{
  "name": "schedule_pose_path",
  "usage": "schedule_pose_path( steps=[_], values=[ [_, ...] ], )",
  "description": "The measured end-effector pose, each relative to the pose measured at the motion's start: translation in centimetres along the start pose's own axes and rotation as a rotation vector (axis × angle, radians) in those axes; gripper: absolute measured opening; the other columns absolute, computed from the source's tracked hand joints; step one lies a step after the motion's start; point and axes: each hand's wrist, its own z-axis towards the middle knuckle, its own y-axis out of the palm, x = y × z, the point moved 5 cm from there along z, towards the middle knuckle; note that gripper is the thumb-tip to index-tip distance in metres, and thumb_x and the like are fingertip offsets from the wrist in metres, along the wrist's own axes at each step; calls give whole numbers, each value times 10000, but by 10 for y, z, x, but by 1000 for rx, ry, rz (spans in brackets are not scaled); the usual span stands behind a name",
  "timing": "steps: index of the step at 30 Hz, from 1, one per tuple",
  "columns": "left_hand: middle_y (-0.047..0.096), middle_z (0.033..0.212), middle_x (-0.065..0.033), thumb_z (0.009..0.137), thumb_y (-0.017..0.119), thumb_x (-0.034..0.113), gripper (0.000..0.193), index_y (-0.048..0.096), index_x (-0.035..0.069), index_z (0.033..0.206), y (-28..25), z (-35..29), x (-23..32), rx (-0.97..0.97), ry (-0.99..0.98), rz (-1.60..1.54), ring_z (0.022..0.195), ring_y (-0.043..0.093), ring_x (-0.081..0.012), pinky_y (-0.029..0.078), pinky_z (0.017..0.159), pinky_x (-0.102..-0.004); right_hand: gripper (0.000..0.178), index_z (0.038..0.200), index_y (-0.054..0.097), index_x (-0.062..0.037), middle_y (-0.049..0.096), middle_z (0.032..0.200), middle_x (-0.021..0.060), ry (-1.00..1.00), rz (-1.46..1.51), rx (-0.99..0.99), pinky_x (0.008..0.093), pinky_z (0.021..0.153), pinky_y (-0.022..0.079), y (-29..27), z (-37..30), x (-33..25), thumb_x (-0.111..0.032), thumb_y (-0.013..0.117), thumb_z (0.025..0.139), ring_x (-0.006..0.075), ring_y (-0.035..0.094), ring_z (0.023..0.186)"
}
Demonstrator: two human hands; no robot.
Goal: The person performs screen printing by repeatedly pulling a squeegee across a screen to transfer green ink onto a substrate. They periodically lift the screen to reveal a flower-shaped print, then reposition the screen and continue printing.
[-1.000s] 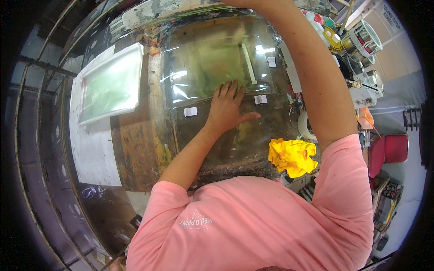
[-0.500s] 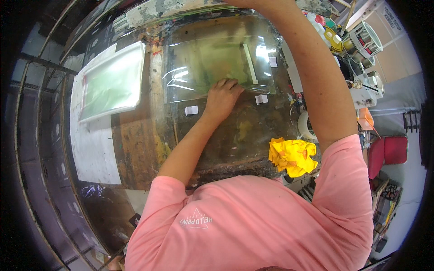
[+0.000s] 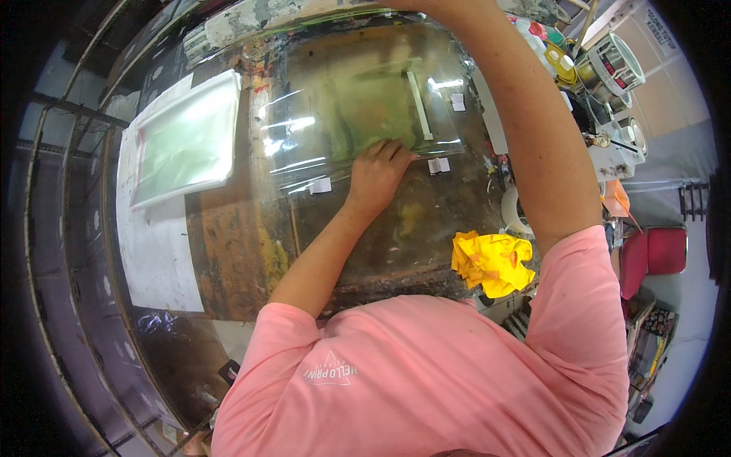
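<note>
A clear plastic sheet (image 3: 304, 145) with bright reflections lies over the dark, stained work table. At its near edge, my left hand (image 3: 379, 171) has its fingers curled and pressed together on the plastic. A narrow white strip (image 3: 419, 105) runs along the right part of the sheet. Small white tabs sit around it: one tab (image 3: 457, 102) on the right, another tab (image 3: 439, 166) beside my left hand, and a third tab (image 3: 320, 185) at the near left. My right arm reaches to the far edge of the table, where my right hand (image 3: 407, 4) is mostly cut off by the picture's top; its fingers are hidden.
A stack of clear plastic sheets (image 3: 186, 141) lies on white paper (image 3: 156, 255) at the left. A crumpled yellow cloth (image 3: 493, 263) rests at the near right, close to a roll of tape (image 3: 515, 211). Pots and cans (image 3: 609, 68) crowd the far right, with a red chair (image 3: 665, 251) beyond.
The clear sheet has shifted a little left and toward me, its near left corner now reaching the near-left tab. My left hand has moved slightly nearer with it. My right arm has hardly moved.
</note>
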Motion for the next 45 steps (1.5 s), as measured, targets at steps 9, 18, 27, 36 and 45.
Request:
schedule_pose_path(
  steps=[9, 18, 27, 36, 45],
  values=[
    [735, 1089, -128, 895, 718, 232, 186, 707, 59, 962, -6, 14, -12, 106, 95, -35, 1051, 702, -313, 581, 889, -431, 516, 788, 754, -13, 724, 788, 206, -5, 97, 33, 486, 830, 483, -7, -5, -6, -466, 529, 892, 373, 694, 798],
    [623, 1375, -211, 811, 744, 619, 703, 705, 35, 1202, -1, 0, 3, -35, -78, -66, 1334, 548, -412, 388, 1154, -544, 515, 768, 738, -4, 719, 791, 217, -9, 31, 42, 478, 813, 489, 1, 0, 1, -454, 516, 886, 382, 691, 791],
    [415, 1594, -226, 723, 644, 866, 1116, 567, 19, 1444, 8, -12, 6, -257, -142, 11, 1505, 340, -414, 167, 1250, -604, 520, 765, 727, -7, 718, 804, 218, -18, 82, 66, 483, 828, 502, 5, 0, 1, -469, 518, 882, 386, 694, 801],
    [444, 1563, -239, 740, 629, 864, 1089, 589, 12, 1416, 12, -14, 7, -177, -111, -14, 1478, 363, -445, 208, 1237, -605, 544, 773, 718, -9, 706, 807, 228, 31, 3, 22, 508, 758, 526, -4, -5, -5, -502, 524, 894, 413, 689, 798],
    [436, 1575, -233, 742, 620, 869, 1070, 609, 31, 1407, 12, -10, 12, -234, -128, -8, 1505, 335, -411, 198, 1249, -578, 533, 740, 713, -7, 701, 791, 236, 12, 43, 82, 512, 770, 531, -9, -4, -4, -485, 541, 904, 425, 687, 792]
  ],
)
